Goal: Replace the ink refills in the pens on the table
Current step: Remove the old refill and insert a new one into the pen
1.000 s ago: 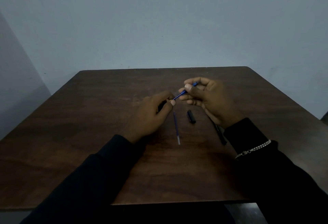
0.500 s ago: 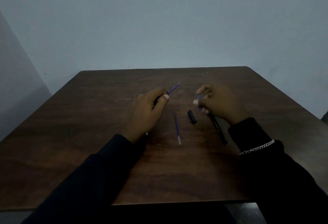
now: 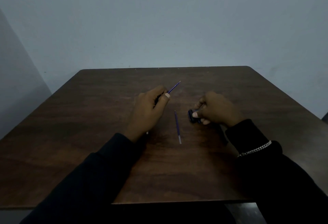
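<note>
My left hand [image 3: 150, 110] is closed around a dark pen barrel, and a thin blue refill [image 3: 174, 87] sticks out of it, pointing up and to the right. On the dark wooden table [image 3: 88, 135] a second blue refill [image 3: 177, 127] lies loose between my hands. My right hand [image 3: 216, 110] is down on the table with its fingertips at a small black cap [image 3: 191, 116]; a small blue piece shows by those fingers. A second dark pen [image 3: 222, 131] lies mostly hidden under my right wrist.
A plain blue-grey wall stands behind the table's far edge. The near table edge runs just above the bottom of the view, with a dark object [image 3: 243, 211] below it at the lower right. The scene is dim.
My hands have pulled apart: the right hand let go of the refill's tip end and dropped to the black cap on the table. The left hand kept the barrel with the refill.
</note>
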Motion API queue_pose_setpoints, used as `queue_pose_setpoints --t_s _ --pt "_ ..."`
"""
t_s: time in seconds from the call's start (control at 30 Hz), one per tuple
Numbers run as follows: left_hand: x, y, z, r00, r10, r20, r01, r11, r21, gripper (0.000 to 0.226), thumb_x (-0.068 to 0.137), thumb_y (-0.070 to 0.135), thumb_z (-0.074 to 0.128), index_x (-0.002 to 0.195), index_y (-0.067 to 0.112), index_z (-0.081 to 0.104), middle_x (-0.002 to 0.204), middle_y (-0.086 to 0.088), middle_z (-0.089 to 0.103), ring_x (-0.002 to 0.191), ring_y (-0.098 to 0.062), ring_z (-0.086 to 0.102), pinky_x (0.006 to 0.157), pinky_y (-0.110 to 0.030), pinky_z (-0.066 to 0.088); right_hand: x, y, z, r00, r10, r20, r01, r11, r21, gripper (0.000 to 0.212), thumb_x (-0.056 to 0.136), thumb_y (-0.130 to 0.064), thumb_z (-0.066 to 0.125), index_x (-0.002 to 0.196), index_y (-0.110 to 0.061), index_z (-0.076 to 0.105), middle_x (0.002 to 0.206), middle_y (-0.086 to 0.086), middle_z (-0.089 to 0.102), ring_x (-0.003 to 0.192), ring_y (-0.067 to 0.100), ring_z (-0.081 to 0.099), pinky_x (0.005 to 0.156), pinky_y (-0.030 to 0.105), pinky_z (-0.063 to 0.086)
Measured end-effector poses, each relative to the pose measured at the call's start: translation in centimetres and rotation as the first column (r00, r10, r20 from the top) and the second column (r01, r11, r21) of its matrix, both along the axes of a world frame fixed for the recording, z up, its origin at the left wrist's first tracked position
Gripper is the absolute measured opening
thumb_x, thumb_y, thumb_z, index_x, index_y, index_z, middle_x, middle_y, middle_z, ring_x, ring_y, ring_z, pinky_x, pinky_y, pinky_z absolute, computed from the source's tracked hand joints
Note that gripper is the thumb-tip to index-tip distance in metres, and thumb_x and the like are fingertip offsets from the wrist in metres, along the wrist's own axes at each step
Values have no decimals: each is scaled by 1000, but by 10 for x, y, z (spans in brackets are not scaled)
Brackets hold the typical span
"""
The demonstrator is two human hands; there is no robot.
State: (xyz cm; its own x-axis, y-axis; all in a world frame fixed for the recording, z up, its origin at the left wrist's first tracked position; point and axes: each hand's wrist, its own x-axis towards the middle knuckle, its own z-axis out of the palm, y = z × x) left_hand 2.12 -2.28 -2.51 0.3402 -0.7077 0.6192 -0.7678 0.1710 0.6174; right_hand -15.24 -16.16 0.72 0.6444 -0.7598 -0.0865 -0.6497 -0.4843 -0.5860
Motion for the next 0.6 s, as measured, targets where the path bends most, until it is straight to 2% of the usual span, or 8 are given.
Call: queue_pose_setpoints --t_s 0.3,0.4,0.47,0.5,0.6 --pt "-1 2 2 1000 -2 -3 2 1000 24 26 105 24 51 85 11 61 65 -12 57 59 -25 53 57 -43 43 1 -2 -1 998 -52 27 50 998 45 14 96 -14 70 100 -2 70 71 10 72 50 11 68 45 20 52" --pt "-3 3 3 1000 -10 -4 10 999 32 25 106 21 52 85 10 61 66 -13 57 60 -26 54 57 -43 44 0 0 0 995 -62 76 67 995 -75 26 99 -20 65 96 5 72 63 1 67 49 10 64 43 13 48" --pt "-3 3 2 1000 -13 -6 13 999 46 27 106 26 50 87 11 61 66 -13 58 60 -26 54 58 -45 45 0 5 3 976 -35 216 75 981 -180 31 99 -26 64 92 2 74 62 -5 64 51 7 59 44 11 45" --pt "-3 2 2 1000 -15 -6 15 998 55 28 105 29 49 87 12 62 67 -12 59 60 -25 55 59 -46 46 -1 9 5 946 -12 323 71 983 -170 28 98 -29 66 91 -4 75 65 -5 65 53 7 60 50 13 47" --pt "-5 2 0 999 -37 -14 38 997 70 28 104 32 49 88 14 63 66 -11 59 60 -25 56 58 -48 48 0 15 11 814 40 579 -90 994 57 13 94 -27 72 96 -15 76 78 6 74 65 9 69 60 24 56"
